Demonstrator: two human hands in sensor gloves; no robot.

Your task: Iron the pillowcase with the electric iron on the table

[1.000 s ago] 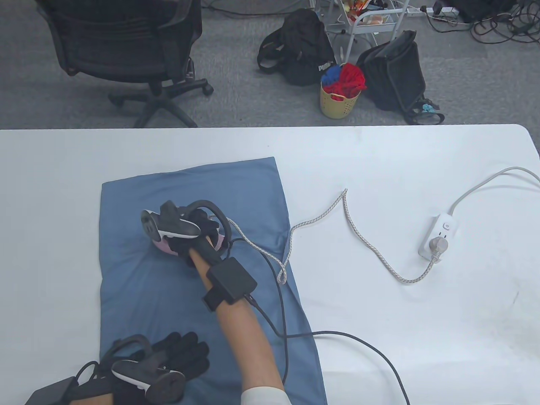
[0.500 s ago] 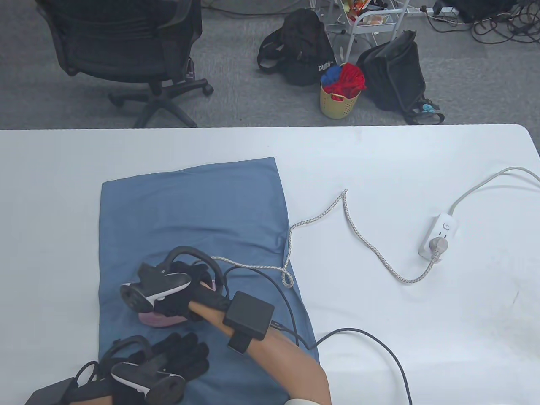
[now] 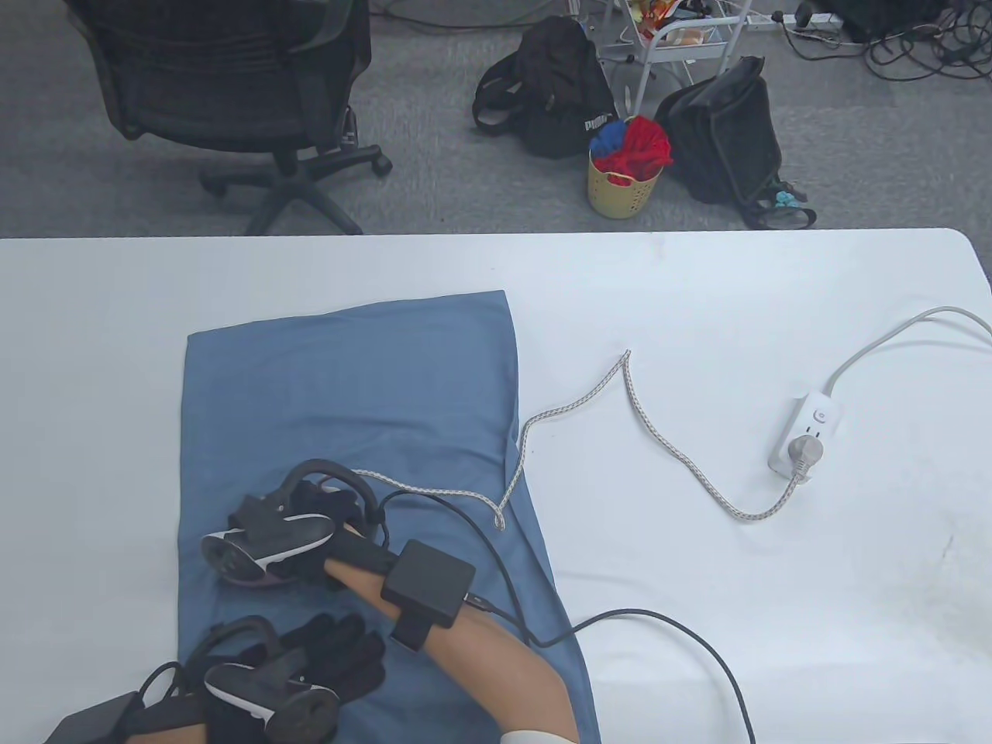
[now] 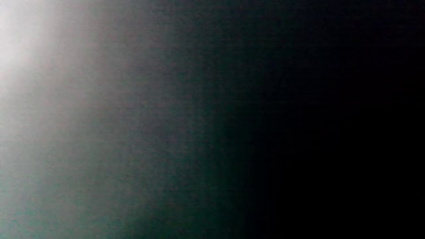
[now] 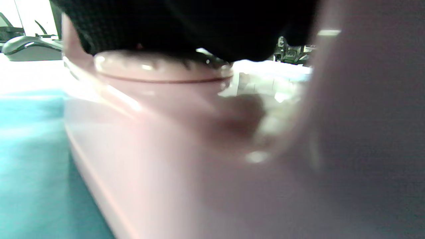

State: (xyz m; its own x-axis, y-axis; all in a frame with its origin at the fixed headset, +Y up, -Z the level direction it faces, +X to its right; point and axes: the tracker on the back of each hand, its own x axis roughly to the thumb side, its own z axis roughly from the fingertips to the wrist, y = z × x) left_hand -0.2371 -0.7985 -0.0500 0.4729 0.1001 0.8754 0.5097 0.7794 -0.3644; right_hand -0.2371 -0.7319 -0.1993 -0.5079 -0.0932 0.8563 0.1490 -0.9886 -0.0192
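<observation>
Beyond the table, on the grey carpet: yellow perforated plastic basket (image 3: 622, 190) holding red and blue cloth bundles. Beside it two black bags (image 3: 721, 139) and a white wire trolley (image 3: 682, 39); black office chair (image 3: 232, 101) at far left.

On the white table (image 3: 697, 294): blue rectangular pillowcase (image 3: 349, 387) lying flat, left of centre. White power strip (image 3: 810, 430) at right, with a braided white-grey cord (image 3: 659, 434) plugged in, running left onto the pillowcase's right edge.

Right hand (image 3: 325, 535), black glove, closed around the handle of the pale pink electric iron (image 5: 159, 132), which sits on the near part of the pillowcase. Iron mostly hidden beneath hand and tracker in table view; right wrist view shows its pink body close up, blurred.

Left hand (image 3: 325, 659) rests flat on the pillowcase's near left corner, fingers spread. Left wrist view dark, nothing legible.

Versus half a second ago: iron and right hand slightly further left; cord loop pulled left too. Left hand unchanged.
</observation>
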